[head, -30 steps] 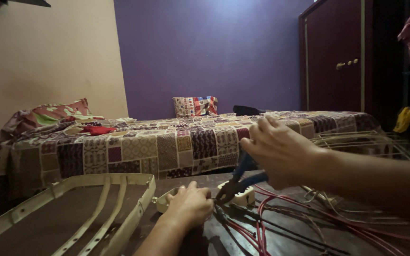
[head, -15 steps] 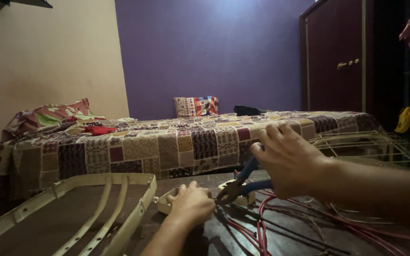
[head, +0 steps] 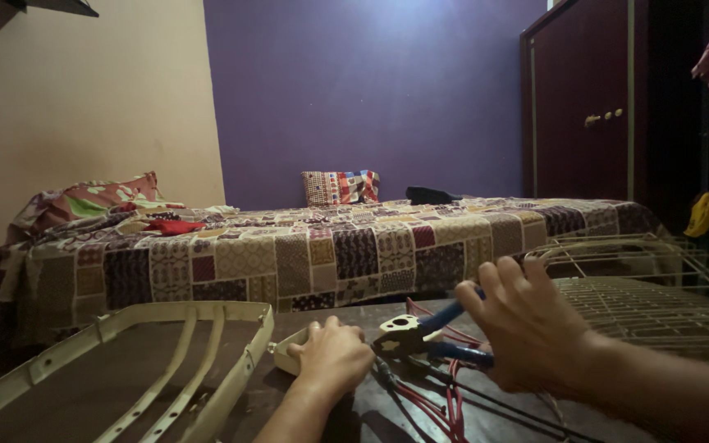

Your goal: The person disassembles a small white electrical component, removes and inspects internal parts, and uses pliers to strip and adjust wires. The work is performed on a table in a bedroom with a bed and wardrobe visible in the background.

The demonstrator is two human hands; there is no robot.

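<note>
My right hand [head: 527,328] grips blue-handled pliers [head: 420,332], whose metal jaws point left toward a small cream plastic part [head: 289,358]. My left hand [head: 334,359] rests closed over that cream part on the dark floor, right beside the plier jaws. Red and black wires [head: 445,402] run across the floor beneath and between both hands.
A cream curved fan frame [head: 125,361] lies on the floor at the left. A wire fan guard [head: 658,287] sits at the right. Behind stands a bed with a patchwork cover [head: 330,246], pillows, and a dark wardrobe [head: 592,107] at the right.
My right hand has lowered and shifted slightly right with the pliers, bringing the jaws down beside my left hand. The left hand has stayed on the cream part.
</note>
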